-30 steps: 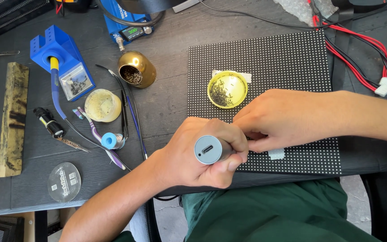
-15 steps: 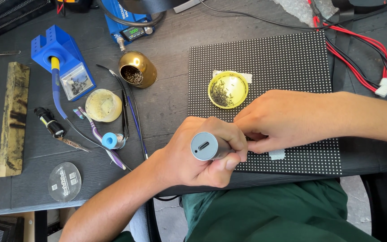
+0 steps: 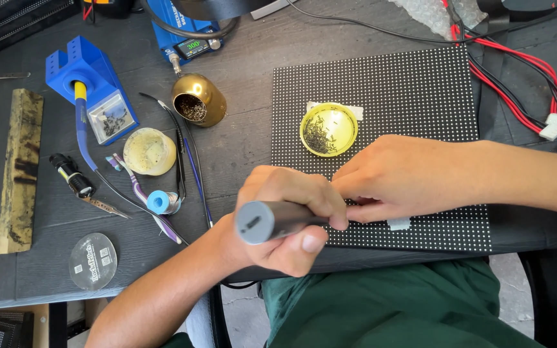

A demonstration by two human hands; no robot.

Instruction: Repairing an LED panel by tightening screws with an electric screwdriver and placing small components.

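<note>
While the grey soldering pen point(image 3: 272, 221) is clenched in the left hand point(image 3: 285, 216), the LED panel point(image 3: 381, 96) is steadied by the flat, ungrasping right hand point(image 3: 401, 177); fine tip placement is likely needed.

Both forearms were bare, with no sleeve, watch or glove showing on either. The left hand point(image 3: 285, 216) and right hand point(image 3: 407, 177) wore no rings that could be seen. Below the counter edge, dark green cloth point(image 3: 394, 309) covered the person's lap, lying in soft folds.

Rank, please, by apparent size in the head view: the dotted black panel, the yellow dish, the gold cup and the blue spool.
1. dotted black panel
2. yellow dish and gold cup, which look alike
3. blue spool
</note>
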